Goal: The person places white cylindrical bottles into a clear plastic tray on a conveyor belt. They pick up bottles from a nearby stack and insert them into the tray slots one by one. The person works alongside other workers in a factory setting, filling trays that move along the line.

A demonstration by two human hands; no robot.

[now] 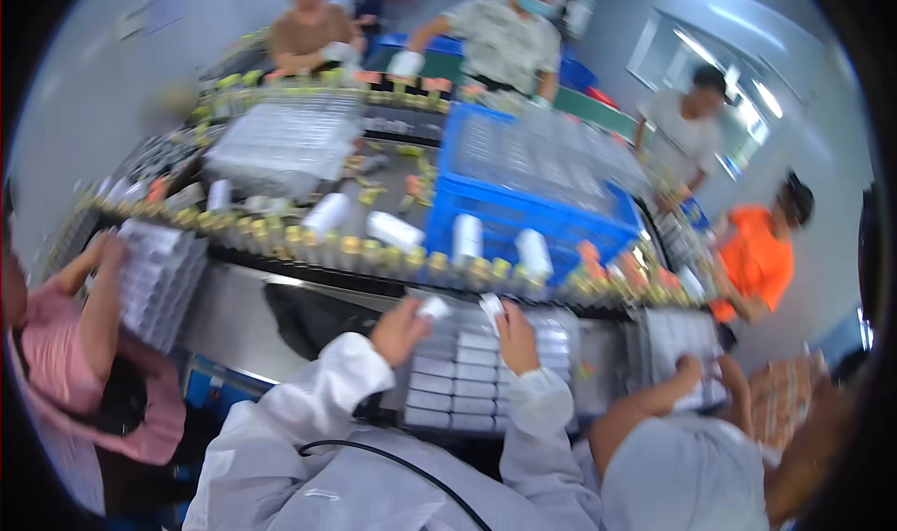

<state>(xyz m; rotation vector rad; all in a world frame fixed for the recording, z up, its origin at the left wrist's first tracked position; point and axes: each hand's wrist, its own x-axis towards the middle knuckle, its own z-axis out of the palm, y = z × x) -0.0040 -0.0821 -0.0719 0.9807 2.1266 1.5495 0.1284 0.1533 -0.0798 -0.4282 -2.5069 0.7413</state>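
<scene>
My left hand (400, 331) is closed on a small white piece (434, 308), pinched at the fingertips above the far left part of a tray. Beside it, my right hand (518, 341) grips another small white box-shaped piece (491, 310) between thumb and fingers. Below both hands lies a clear plastic tray (559, 351) with rows of white rectangular pieces (472, 388) in its compartments. Just beyond the hands runs a line of yellow-topped holders (374, 253). Blur hides the exact kind of the white pieces.
A blue crate (542, 222) piled with clear trays (533, 157) stands beyond the line. White cylinders (394, 231) lie near it. A black object (304, 321) sits left of my tray. Co-workers handle trays on both sides; others stand across the line.
</scene>
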